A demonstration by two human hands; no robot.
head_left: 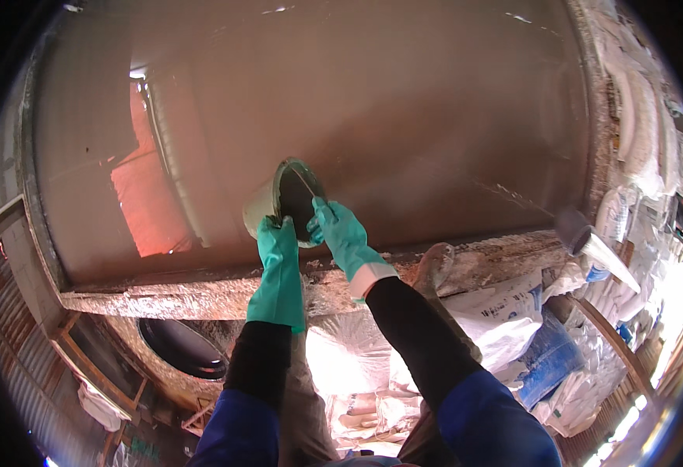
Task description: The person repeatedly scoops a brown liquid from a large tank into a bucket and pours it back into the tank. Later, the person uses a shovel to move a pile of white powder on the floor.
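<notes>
A small bucket (260, 208), pale greenish with a dark inside, is tipped on its side at the near part of a large vat (587, 117) of murky brown liquid. My left hand (278, 265), in a long green rubber glove, grips the bucket's lower rim, fingers closed. Higher on its right, my right hand (340, 237), also green-gloved, has its fingers closed at the thin handle and rim. What the bucket contains is too dark to tell. Both forearms reach over the vat's rough, crusted front ledge (162, 302).
A pale long-handled scoop (612, 263) with a dark head lies across the vat's right corner. Below the ledge are a dark round container (182, 346), white sacks (489, 315) and a blue drum (548, 362). More sacks line the right side; corrugated sheeting (10, 342) stands at left.
</notes>
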